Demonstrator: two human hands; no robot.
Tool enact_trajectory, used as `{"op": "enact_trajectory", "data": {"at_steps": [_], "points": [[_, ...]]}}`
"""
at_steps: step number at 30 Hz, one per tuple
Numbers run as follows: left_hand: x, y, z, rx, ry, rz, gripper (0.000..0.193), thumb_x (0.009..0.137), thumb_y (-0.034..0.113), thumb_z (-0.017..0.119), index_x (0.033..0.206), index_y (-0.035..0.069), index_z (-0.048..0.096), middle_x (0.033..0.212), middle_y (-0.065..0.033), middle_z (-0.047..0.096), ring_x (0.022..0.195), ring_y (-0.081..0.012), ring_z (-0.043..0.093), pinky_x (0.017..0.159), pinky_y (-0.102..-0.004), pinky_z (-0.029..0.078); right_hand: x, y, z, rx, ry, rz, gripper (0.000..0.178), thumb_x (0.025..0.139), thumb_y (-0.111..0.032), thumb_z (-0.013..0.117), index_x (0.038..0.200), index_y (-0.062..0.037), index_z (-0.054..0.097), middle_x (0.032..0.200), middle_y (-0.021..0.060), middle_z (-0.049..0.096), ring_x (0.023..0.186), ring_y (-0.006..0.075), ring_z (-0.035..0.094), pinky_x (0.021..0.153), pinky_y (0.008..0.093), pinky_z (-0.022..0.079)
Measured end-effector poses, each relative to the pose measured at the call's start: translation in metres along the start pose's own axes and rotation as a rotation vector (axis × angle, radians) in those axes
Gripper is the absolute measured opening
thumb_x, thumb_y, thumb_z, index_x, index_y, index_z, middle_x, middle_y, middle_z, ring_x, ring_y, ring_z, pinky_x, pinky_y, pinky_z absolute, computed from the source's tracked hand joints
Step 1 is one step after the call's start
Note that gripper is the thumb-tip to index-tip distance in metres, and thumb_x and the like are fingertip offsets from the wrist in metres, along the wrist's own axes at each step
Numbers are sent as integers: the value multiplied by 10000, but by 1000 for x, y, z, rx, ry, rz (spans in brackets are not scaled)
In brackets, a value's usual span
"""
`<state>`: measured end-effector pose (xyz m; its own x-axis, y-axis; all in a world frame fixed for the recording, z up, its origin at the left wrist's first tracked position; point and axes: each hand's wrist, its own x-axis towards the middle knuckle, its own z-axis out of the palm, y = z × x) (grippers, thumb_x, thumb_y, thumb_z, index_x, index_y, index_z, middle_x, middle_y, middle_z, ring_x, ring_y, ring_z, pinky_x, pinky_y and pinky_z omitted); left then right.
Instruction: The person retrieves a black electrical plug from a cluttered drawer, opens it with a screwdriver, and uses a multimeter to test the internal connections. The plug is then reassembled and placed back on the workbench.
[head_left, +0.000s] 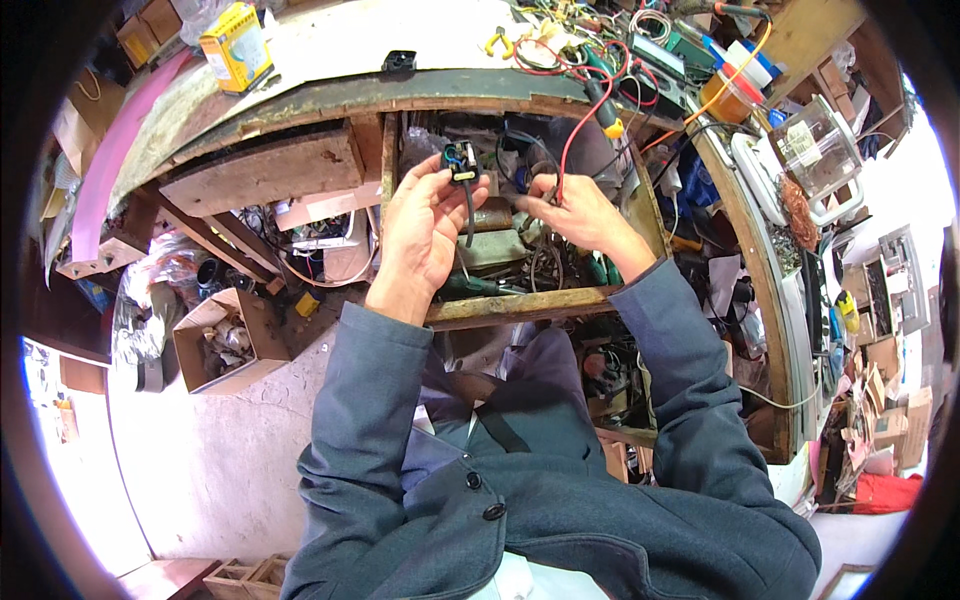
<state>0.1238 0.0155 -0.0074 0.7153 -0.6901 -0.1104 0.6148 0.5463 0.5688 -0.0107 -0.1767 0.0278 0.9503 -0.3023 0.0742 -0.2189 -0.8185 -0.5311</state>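
My left hand (421,228) holds a small black plug housing (461,163) between thumb and fingers. Its open side faces up, showing metal parts and a blue wire inside. A dark cable (470,220) hangs from its lower end. To the right, my right hand (582,214) is over the open drawer (520,308), its fingers pinched together. What they grip, if anything, is too blurred to make out. A red wire (571,140) runs down close to these fingers. On the bench edge beyond lies a small black plastic piece (400,61).
The drawer is crowded with tools and cables. A yellow box (236,48) stands at the back left of the bench (330,40). Back right are tangled leads and a yellow-and-black handled tool (608,122). An open cardboard box (228,340) sits on the floor at left.
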Motion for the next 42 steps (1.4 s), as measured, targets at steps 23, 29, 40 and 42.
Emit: {"op": "enact_trajectory", "data": {"at_steps": [23, 29, 40, 42], "points": [[-3, -1, 4, 129, 84, -22, 247, 1047, -5, 547, 1287, -60, 547, 1158, -218, 701, 1049, -338, 745, 927, -431, 655, 22, -34, 0, 1109, 433, -86, 210, 1014, -197, 736, 1078, 2, 747, 883, 149, 774, 634, 178, 730, 520, 272, 570], [-6, 2, 7, 151, 82, -30, 249, 1053, 3, 548, 1295, -51, 558, 1165, -207, 705, 1053, -336, 745, 933, -425, 651, 20, -28, 1, 1253, 397, -53, 205, 1008, -187, 741, 1078, 3, 769, 861, 118, 756, 618, 148, 687, 519, 252, 530], [-9, 2, 7, 147, 46, -54, 237, 1060, 17, 555, 1290, -40, 563, 1173, -203, 703, 1073, -336, 739, 950, -422, 643, 19, -28, 5, 1136, 469, -60, 193, 1017, -187, 725, 1035, 0, 768, 819, 114, 760, 551, 116, 634, 482, 244, 486], [-9, 2, 7, 157, 41, -51, 232, 1061, 19, 557, 1286, -38, 565, 1174, -199, 702, 1075, -334, 738, 949, -420, 643, 19, -27, 5, 1116, 462, -51, 200, 1019, -196, 725, 1041, -2, 770, 827, 120, 769, 554, 115, 640, 484, 244, 493]]}}
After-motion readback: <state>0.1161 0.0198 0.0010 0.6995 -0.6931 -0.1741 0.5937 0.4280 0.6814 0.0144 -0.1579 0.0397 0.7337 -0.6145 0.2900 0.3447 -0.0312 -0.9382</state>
